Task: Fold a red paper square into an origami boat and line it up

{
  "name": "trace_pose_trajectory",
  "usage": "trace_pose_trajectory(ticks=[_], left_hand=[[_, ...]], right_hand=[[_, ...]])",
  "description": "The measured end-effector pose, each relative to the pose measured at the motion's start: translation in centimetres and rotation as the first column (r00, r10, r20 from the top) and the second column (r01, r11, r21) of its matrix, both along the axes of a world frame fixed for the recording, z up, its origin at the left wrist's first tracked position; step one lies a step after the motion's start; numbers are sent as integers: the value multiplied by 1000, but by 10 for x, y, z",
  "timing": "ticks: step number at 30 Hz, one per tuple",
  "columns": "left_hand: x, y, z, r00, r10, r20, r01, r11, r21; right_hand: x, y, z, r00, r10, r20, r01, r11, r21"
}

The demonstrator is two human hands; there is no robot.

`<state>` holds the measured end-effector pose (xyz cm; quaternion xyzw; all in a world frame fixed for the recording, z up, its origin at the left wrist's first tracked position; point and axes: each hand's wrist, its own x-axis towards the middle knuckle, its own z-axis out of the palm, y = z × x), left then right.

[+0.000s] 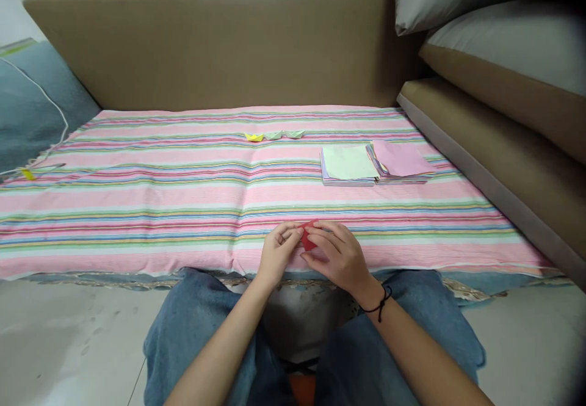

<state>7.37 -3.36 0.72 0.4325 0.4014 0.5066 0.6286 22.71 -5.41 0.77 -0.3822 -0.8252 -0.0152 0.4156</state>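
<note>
Working both hands on red paper (307,242), small and folded, just in from the front edge of the striped cloth (192,193), a bit right of that edge's middle. Left hand (280,246): thumb and fingers together, clamped on the paper's left side. Right hand (337,252): fingertips at the paper's upper right, thumb lower and spread away from the fingers. Can't tell if pinching or just touching there. Black cord (379,306) around right wrist, tied, ends loose.

Toward the back edge of the cloth, around mid-width: three small folded papers in a row. Yellow boat (254,138) at left, then pale boat (273,135) and second pale boat (294,134). Close end to end; too small to tell if touching.

Right of centre, between hands and back edge: two paper stacks side by side. Green-topped stack (350,165) at left, pink-topped stack (403,160) at right, nearer the cloth's right edge. Top pink sheet askew.

At the cloth's left edge: small yellow item (28,174), too blurred to name, near white cable (54,104). Behind back edge: brown backrest (229,52). Along right edge: piled cushions (513,70).
</note>
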Motion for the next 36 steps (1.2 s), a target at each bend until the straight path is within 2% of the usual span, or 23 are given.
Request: trace_pose_trajectory(ticks=[4,7,10,12,13,16,20,23,30,36], left_hand=[[-6,4,2,996,55,-69,-54,998,10],[-11,7,7,986,-21,-165,31,998,61],[-14,6,12,938,-138,-318,185,975,122],[-13,4,13,893,-165,-419,249,956,154],[-13,3,14,875,-164,-456,265,950,167],[-10,2,12,865,-149,-479,265,946,185],[-8,4,5,938,-140,-318,200,966,164],[-9,6,1,965,-121,-233,162,973,164],[-12,8,-1,956,-92,-278,148,971,189],[-10,6,-2,946,-80,-315,149,968,202]], right_hand=[[0,-1,5,987,36,-158,-58,989,-136],[3,0,6,927,-16,-375,-105,948,-301],[5,3,1,840,-80,-537,-253,817,-518],[5,5,-3,811,-95,-577,-342,724,-599],[5,6,-5,808,-92,-582,-361,704,-612],[4,7,-8,802,-83,-591,-365,715,-596],[4,8,-5,763,-124,-635,-340,758,-557],[5,9,-3,742,-145,-654,-340,760,-554],[5,9,-7,746,-133,-653,-381,718,-582],[4,8,-5,743,-131,-656,-363,745,-560]])
